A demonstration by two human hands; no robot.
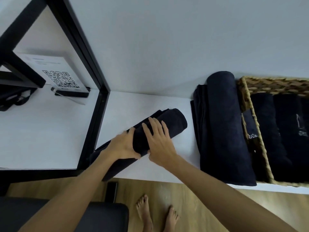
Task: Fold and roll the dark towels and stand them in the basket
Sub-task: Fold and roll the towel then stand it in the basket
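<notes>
A dark towel point(173, 120) lies half rolled on the white shelf point(182, 106), its flat tail running down-left under my arm. My left hand point(123, 144) grips the near end of the roll, thumb under it. My right hand point(158, 139) lies over the roll with fingers spread. To the right another rolled dark towel point(224, 124) rests on a folded dark towel point(196, 114). A woven basket point(245, 92) at the far right holds several dark rolled towels point(265, 128).
A black metal frame point(93, 104) rises at the left of the shelf. Behind it stand a QR-code sign point(60, 77) and a black bag point(15, 97). Below are a wooden floor point(192, 195), my bare feet point(157, 213) and a dark cushioned seat point(103, 216).
</notes>
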